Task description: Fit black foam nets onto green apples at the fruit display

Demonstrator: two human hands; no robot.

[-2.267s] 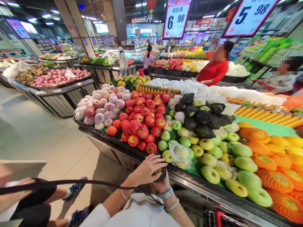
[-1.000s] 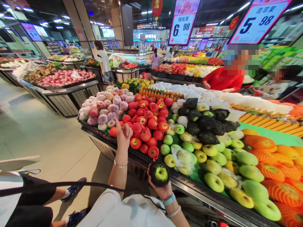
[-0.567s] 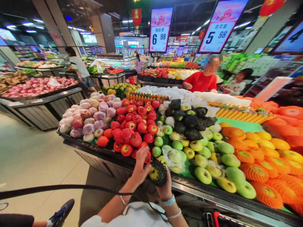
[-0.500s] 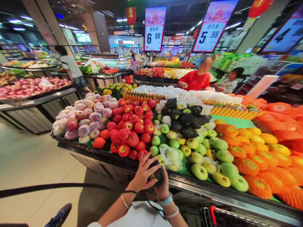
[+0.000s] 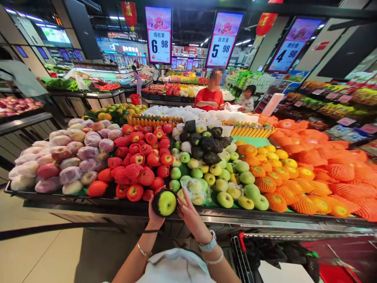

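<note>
A green apple (image 5: 167,203) sits in my left hand (image 5: 155,215), which is closed around its left side. Black foam netting wraps its edge, and the stem end faces up at me. Just to the right, my right hand (image 5: 191,216) is held open with its fingers stretched out, close by the apple; whether the fingertips touch it I cannot tell. Beyond my hands lie red-netted apples (image 5: 140,173), loose green apples (image 5: 225,199) and a plastic-wrapped pack of pale green fruit (image 5: 194,189). Several black-netted fruits (image 5: 207,143) are heaped farther back.
Apples in clear wrap (image 5: 70,175) fill the stand's left end, orange-netted fruit (image 5: 294,188) its right. The stand's metal edge (image 5: 235,220) runs before me. A shopping cart (image 5: 244,251) with black items stands at lower right. A person in red (image 5: 209,98) is behind the stand.
The apple has turned so its bare green end shows. My right hand has come away from underneath it, while my left hand has shifted to its side. My view has swung right.
</note>
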